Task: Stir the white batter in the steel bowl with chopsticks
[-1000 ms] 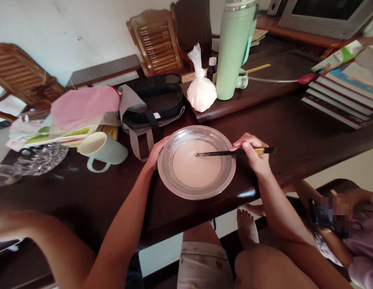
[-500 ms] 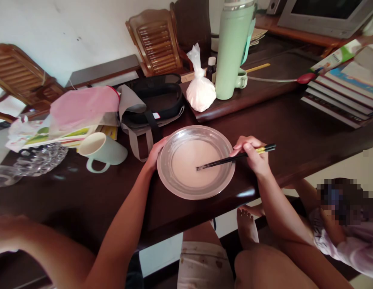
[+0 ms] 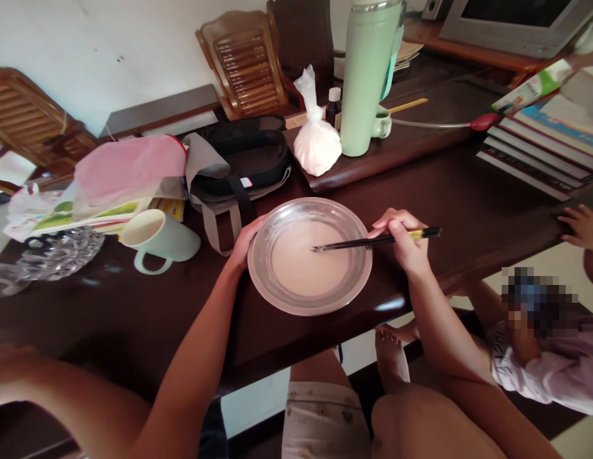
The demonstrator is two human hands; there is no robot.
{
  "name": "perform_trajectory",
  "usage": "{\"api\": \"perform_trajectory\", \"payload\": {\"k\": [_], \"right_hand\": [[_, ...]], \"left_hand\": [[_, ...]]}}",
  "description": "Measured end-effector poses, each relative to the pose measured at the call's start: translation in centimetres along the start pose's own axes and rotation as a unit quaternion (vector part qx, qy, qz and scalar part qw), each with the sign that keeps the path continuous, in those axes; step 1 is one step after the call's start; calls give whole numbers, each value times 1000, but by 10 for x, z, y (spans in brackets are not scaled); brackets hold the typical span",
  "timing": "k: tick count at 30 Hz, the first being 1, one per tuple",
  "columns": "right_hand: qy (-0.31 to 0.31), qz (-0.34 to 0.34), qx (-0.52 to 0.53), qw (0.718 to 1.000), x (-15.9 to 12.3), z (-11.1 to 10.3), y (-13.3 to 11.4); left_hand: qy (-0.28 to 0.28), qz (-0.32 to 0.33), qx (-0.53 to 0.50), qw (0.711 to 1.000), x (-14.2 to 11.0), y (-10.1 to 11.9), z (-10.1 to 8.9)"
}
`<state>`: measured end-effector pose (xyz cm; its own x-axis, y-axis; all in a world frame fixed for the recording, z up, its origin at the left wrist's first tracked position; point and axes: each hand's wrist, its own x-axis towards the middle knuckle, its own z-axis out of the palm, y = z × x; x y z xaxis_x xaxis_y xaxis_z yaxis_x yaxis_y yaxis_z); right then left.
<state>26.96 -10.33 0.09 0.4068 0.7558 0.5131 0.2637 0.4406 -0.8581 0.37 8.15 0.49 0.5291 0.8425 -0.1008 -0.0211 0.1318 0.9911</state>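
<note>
A shallow metal bowl (image 3: 359,264) stands near the table's front edge, with a pale, smooth batter-like liquid (image 3: 306,271) in it. My left hand (image 3: 247,242) grips the bowl's left rim, its fingertips partly hidden behind the edge. Closed around a pair of black chopsticks (image 3: 342,245) with a gold band, my right hand (image 3: 404,239) is at the bowl's right side. The chopstick tips dip into the liquid near its middle. Behind the bowl sits a knotted plastic bag of white powder (image 3: 317,150), beside a tall green flask (image 3: 370,83).
A pale mug (image 3: 169,239), a glass dish (image 3: 62,255) and a grey-black bag (image 3: 236,169) lie to the left. Stacked books (image 3: 540,159) stand at right. Another person's hand (image 3: 583,226) rests on the table's right edge; someone's arm (image 3: 71,395) lies at lower left.
The chopstick tips have moved up and away from me within the liquid, and the chopsticks lie flatter. Another person's hand has appeared on the table's right edge. My left hand stays on the bowl.
</note>
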Motion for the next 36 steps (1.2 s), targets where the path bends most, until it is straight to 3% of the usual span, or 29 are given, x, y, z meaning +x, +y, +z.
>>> {"api": "perform_trajectory", "payload": {"k": [2,6,10,12,15,17,20,25,29,34,36], "right_hand": [[0,16,37,999,0,0,0],[-86,16,-5,996,1,1,-2],[1,7,25,1000,1,1,-2],[-15,14,53,998,1,1,-2],[-84,24,14,996,1,2,-2],[-65,18,-23,997,1,1,-1],[2,6,3,1000,1,0,0],[-70,24,14,997,0,0,-1],[6,14,15,1000,1,0,-1],[-64,19,15,998,1,1,-2],[-37,13,-4,999,1,1,-2]], "left_hand": [[-5,-2,-4,1000,0,0,0],[-6,-2,-1,1000,0,1,1],[-4,-2,0,1000,0,2,2],[-2,-3,-1,1000,0,1,1],[3,1,2,1000,0,1,1],[4,4,5,1000,1,0,0],[1,4,2,1000,1,-1,0],[1,5,10,1000,1,-1,-1],[-2,0,3,1000,0,0,0],[1,-1,-4,1000,-1,1,1],[1,-6,-4,1000,-1,0,1]]}}
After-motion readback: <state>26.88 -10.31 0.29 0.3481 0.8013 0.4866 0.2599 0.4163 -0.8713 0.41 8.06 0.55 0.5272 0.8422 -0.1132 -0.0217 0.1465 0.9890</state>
